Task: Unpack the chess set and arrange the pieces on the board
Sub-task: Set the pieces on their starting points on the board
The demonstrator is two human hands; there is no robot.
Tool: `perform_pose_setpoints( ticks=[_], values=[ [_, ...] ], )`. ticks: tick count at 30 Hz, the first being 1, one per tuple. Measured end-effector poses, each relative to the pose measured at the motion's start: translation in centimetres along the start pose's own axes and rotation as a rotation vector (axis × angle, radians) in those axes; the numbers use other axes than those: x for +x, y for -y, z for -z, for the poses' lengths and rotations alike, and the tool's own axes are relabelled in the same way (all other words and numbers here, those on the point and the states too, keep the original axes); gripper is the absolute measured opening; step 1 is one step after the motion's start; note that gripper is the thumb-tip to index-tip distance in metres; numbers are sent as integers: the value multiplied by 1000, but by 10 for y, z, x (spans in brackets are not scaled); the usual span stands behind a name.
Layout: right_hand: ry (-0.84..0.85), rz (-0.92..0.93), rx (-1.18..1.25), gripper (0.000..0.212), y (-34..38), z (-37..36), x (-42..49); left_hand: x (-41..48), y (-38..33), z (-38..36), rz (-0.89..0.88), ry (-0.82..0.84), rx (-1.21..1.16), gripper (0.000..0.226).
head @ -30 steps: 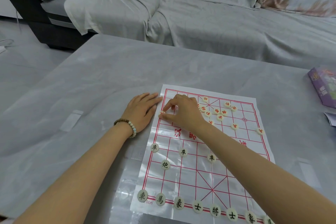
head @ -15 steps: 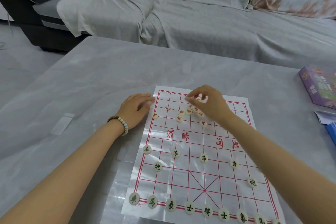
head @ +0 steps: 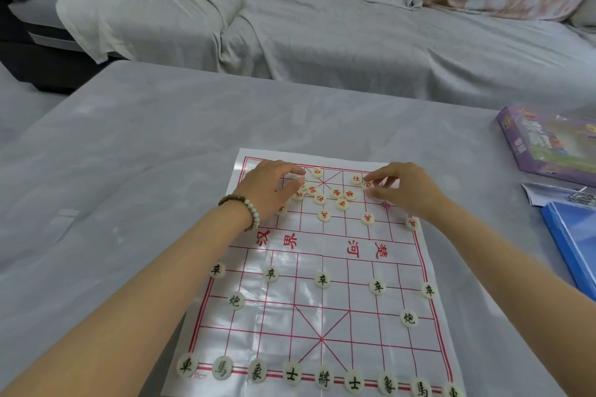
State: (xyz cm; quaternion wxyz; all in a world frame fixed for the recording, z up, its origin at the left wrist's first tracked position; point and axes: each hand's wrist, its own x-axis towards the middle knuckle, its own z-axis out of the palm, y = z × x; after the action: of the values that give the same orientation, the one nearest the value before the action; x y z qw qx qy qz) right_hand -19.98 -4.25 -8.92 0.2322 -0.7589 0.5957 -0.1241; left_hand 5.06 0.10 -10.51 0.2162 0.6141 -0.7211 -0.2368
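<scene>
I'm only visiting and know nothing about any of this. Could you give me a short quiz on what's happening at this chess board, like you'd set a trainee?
1. True or false: the black-lettered pieces stand in ordered rows on the near half of the board.
2. Which wrist wears the bead bracelet? A) left B) right
3. What is the right hand pinching at its fingertips?

Key: 1 true. 2 A. 3 a red-lettered piece, near the board's far edge.
</scene>
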Motion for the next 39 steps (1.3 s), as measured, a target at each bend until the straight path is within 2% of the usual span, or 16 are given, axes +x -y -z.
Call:
perform_pose_setpoints(
  ticks=[4,19,25,33,39],
  values=[
    [-16,-14,-21,17,-10,3,-3,2,-4,-6,-6,-8,3,33],
    [45,-27,-62,17,-24,11,-21,0,-3,-5,41,37,12,36],
    [-24,44,32,19,-8,11,-20,-3,0,8,66,33,-4,32],
    [102,129,61,28,21,-8,-14,-4,-1,10,133,34,47,35],
    [112,126,39,32,31,-18,-7,4,-2,13,125,62,37,34]
  ],
)
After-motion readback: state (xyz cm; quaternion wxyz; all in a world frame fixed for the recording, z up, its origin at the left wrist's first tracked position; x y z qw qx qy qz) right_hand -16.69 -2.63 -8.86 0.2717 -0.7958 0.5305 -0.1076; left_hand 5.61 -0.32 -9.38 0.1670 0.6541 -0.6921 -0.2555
